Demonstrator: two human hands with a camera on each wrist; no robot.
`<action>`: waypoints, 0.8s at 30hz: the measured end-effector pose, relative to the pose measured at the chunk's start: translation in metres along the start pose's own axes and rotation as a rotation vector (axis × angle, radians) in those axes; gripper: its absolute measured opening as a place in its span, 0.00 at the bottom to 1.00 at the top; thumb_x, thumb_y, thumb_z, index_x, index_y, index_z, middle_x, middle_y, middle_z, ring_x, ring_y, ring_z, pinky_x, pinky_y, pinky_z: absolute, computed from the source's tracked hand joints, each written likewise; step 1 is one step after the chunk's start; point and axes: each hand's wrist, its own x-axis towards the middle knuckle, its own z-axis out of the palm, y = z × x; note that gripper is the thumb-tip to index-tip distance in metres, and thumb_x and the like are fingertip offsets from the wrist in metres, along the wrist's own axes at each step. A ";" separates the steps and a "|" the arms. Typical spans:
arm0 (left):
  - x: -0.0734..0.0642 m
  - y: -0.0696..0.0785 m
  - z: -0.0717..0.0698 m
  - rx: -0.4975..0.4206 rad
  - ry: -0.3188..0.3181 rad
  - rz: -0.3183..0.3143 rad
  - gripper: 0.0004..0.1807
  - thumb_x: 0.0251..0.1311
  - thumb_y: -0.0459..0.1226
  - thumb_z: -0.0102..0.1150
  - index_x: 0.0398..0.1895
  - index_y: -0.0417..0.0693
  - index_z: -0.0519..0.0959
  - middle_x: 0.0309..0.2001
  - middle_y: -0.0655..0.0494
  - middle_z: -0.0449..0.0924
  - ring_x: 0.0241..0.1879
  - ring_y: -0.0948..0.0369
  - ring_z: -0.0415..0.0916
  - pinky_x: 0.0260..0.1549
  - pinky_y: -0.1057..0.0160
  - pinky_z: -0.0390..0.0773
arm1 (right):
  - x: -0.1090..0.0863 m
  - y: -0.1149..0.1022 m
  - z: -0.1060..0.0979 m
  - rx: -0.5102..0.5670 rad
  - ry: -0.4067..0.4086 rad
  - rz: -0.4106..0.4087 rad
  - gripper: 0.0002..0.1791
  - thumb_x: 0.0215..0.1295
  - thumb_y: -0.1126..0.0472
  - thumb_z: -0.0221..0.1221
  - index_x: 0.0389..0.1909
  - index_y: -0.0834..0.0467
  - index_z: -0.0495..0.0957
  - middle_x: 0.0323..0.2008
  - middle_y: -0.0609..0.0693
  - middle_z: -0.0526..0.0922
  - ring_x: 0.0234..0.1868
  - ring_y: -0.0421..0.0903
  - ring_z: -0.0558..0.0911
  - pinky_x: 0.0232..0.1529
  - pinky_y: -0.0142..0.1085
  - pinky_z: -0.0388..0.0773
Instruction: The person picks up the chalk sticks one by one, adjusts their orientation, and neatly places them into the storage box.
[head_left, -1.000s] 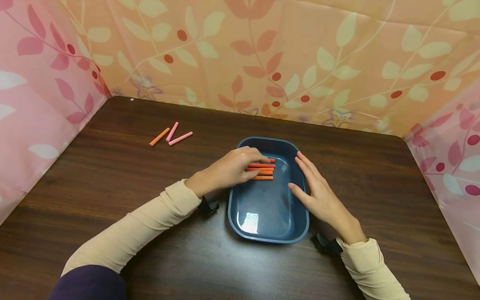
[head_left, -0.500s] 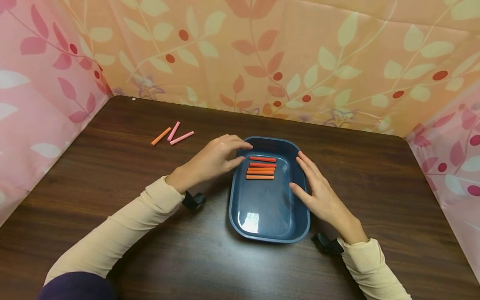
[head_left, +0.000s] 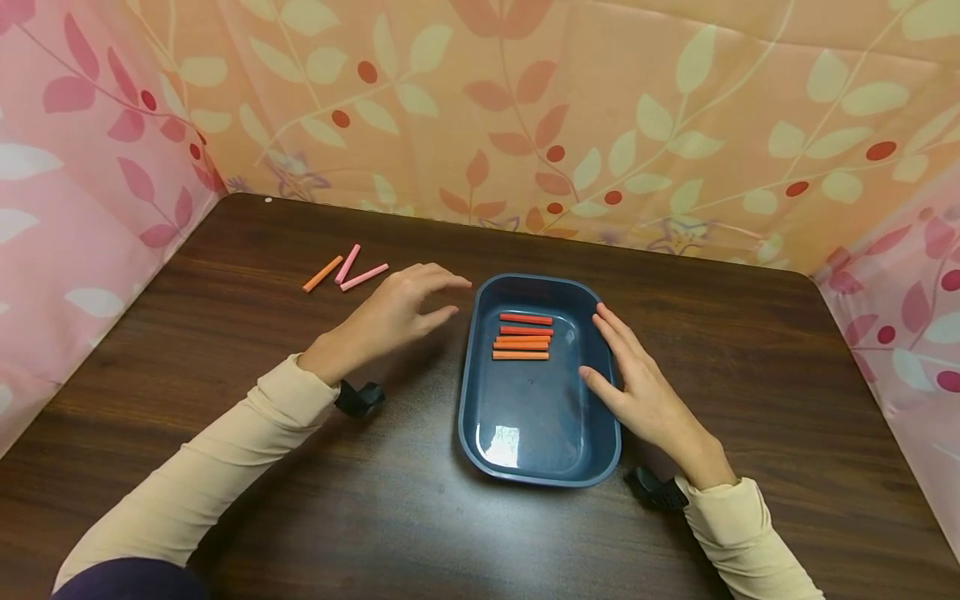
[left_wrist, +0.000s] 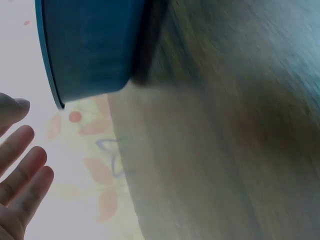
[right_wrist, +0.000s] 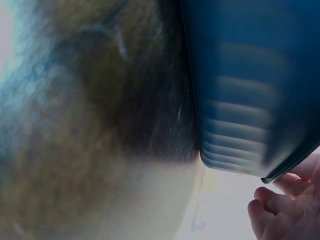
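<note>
In the head view, a blue plastic tub (head_left: 525, 425) stands on the table with several red and orange chalk sticks (head_left: 522, 331) lying side by side on its floor. My left hand (head_left: 386, 312) hovers just left of the tub, fingers extended and thumb apart, with nothing held. To its upper left lie an orange chalk stick (head_left: 322, 274) and two pink chalk sticks (head_left: 364, 277). My right hand (head_left: 645, 396) rests at the tub's right rim, fingers straight along it and thumb over the inside. In the right wrist view, the fingers (right_wrist: 272, 200) show close to the rim.
The tub stands on a dark wood-grain table (head_left: 750, 350). Floral curtains (head_left: 525, 125) enclose the table at the back and both sides. A black band with a small camera (head_left: 360, 400) sits on the left wrist, and another (head_left: 658, 490) on the right.
My left hand has come out of the tub, leaving the chalk sticks inside, and moved left over the table. The right hand has stayed at the tub's right rim.
</note>
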 end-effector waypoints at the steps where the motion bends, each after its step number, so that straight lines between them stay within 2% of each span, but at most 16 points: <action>1: -0.002 -0.001 -0.001 0.005 0.002 -0.007 0.20 0.55 0.28 0.68 0.53 0.38 0.81 0.48 0.45 0.85 0.50 0.51 0.80 0.52 0.52 0.78 | 0.000 0.000 0.000 0.000 0.000 0.001 0.42 0.69 0.56 0.60 0.77 0.61 0.51 0.80 0.52 0.46 0.78 0.58 0.52 0.70 0.64 0.56; 11: -0.021 -0.017 -0.016 0.062 0.019 -0.088 0.22 0.54 0.27 0.69 0.54 0.38 0.80 0.49 0.43 0.84 0.52 0.48 0.79 0.52 0.49 0.77 | 0.000 0.000 0.000 0.002 0.000 -0.006 0.42 0.69 0.56 0.60 0.77 0.62 0.50 0.80 0.53 0.46 0.78 0.59 0.53 0.69 0.65 0.56; 15: -0.028 -0.026 -0.023 0.096 0.017 -0.120 0.22 0.54 0.27 0.69 0.55 0.38 0.80 0.50 0.43 0.83 0.53 0.48 0.78 0.57 0.46 0.74 | 0.000 0.001 0.000 0.002 -0.002 -0.006 0.42 0.69 0.56 0.60 0.77 0.62 0.51 0.80 0.53 0.46 0.78 0.59 0.53 0.69 0.65 0.56; 21: -0.036 -0.037 -0.033 0.149 0.041 -0.121 0.21 0.54 0.25 0.68 0.54 0.37 0.80 0.48 0.42 0.83 0.52 0.47 0.79 0.65 0.42 0.67 | 0.000 0.000 0.000 0.004 -0.004 -0.006 0.41 0.69 0.56 0.59 0.77 0.62 0.51 0.80 0.54 0.47 0.78 0.59 0.53 0.70 0.65 0.56; 23: -0.039 -0.039 -0.037 0.161 0.048 -0.121 0.21 0.54 0.24 0.68 0.54 0.36 0.80 0.47 0.41 0.83 0.49 0.46 0.80 0.61 0.43 0.72 | 0.000 0.001 0.000 0.004 -0.003 -0.005 0.42 0.69 0.56 0.59 0.77 0.62 0.51 0.80 0.54 0.47 0.78 0.59 0.53 0.70 0.65 0.56; 24: -0.040 -0.040 -0.039 0.163 0.048 -0.127 0.22 0.54 0.24 0.68 0.54 0.36 0.80 0.48 0.41 0.83 0.51 0.44 0.79 0.61 0.42 0.71 | 0.000 0.001 0.000 0.003 -0.002 -0.004 0.42 0.69 0.56 0.59 0.77 0.62 0.51 0.80 0.53 0.46 0.78 0.59 0.53 0.70 0.65 0.56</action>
